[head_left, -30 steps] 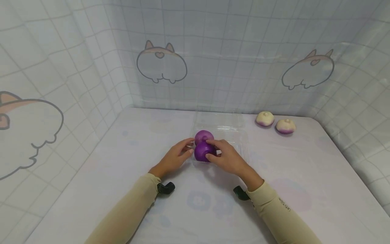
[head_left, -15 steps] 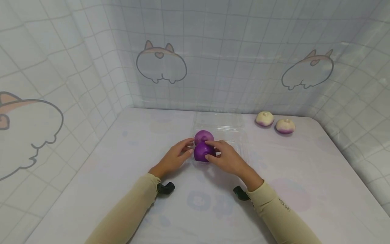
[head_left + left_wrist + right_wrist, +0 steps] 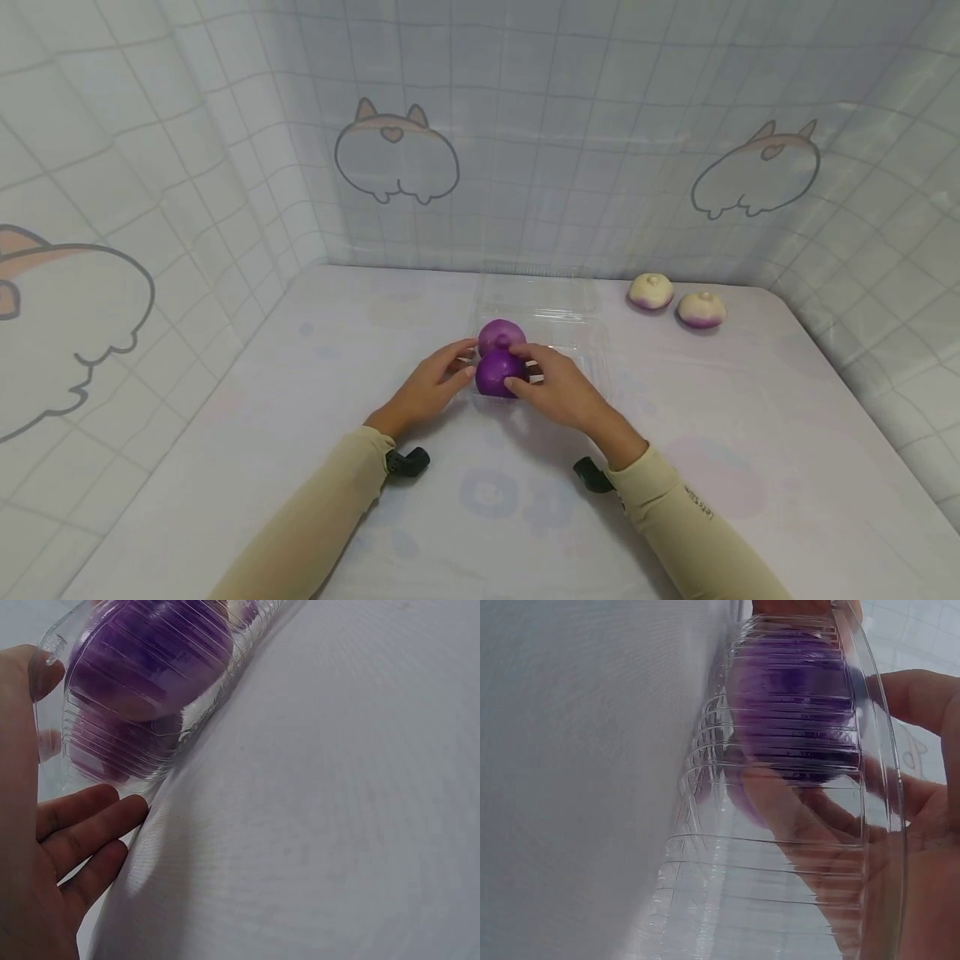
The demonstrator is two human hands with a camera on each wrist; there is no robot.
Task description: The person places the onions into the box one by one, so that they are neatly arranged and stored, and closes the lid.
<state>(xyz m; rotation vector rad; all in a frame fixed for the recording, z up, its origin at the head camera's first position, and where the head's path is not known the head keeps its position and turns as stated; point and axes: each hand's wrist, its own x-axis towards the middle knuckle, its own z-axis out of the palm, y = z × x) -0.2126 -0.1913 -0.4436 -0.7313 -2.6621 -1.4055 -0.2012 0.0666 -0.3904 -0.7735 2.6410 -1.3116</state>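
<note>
In the head view, a dark purple onion and a lighter purple onion behind it sit at the left end of a clear plastic clamshell container, its lid laid back. My right hand holds the dark onion from the right, thumb in front and fingers behind. Through the ribbed wall in the right wrist view, my fingers show against this onion. My left hand is beside the container's left end. Its fingers lie extended near the outer wall in the left wrist view, thumb by the rim.
Two white turnips with purple undersides, one farther back than the other, stand at the table's back right. A pale patterned cloth covers the table. Tile-patterned curtains enclose the back and sides.
The dark purple onion has shifted very slightly left in my right hand's hold. Both hands stay nearly still, and the lighter onion, container and turnips keep their places.
</note>
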